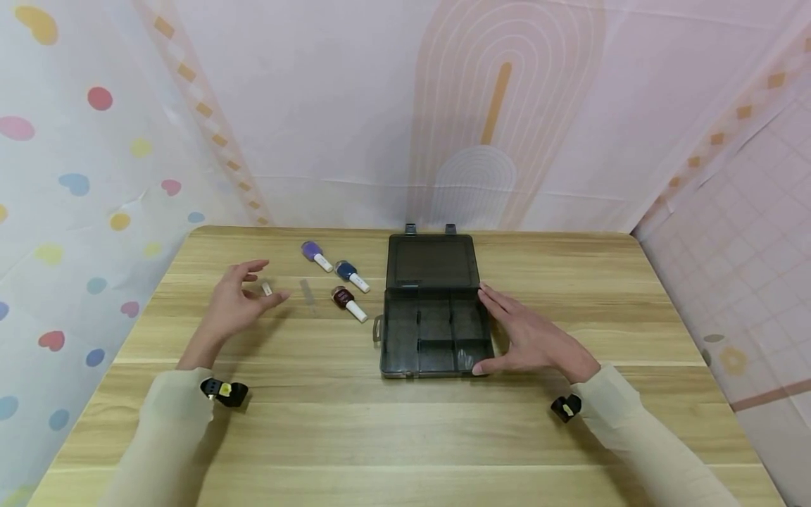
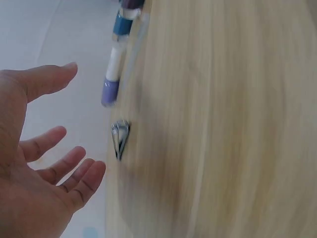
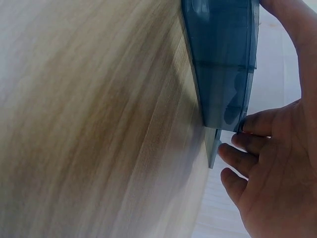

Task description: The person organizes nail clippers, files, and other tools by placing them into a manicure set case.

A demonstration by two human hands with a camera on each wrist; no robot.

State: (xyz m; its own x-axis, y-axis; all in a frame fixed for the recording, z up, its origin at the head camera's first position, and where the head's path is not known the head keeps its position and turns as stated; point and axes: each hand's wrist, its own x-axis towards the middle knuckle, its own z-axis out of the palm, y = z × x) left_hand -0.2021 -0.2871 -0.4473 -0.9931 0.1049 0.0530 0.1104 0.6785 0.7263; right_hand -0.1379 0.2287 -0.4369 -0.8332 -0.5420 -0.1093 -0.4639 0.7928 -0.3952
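Note:
My left hand hovers at the table's left with thumb and fingers spread apart. Just beyond its fingers lies a small metal nail clipper, seen in the head view as a pale nail clipper between thumb and forefinger, untouched. At the right side of a dark translucent compartment box, my right hand holds the edge, thumb at the front corner and fingertips near the hinge. The box's lid is folded back. In the right wrist view, the fingertips meet the box wall.
Nail polish bottles with white caps lie left of the box: purple, blue and dark red. A thin translucent strip lies beside them. Patterned cloth hangs behind the wooden table.

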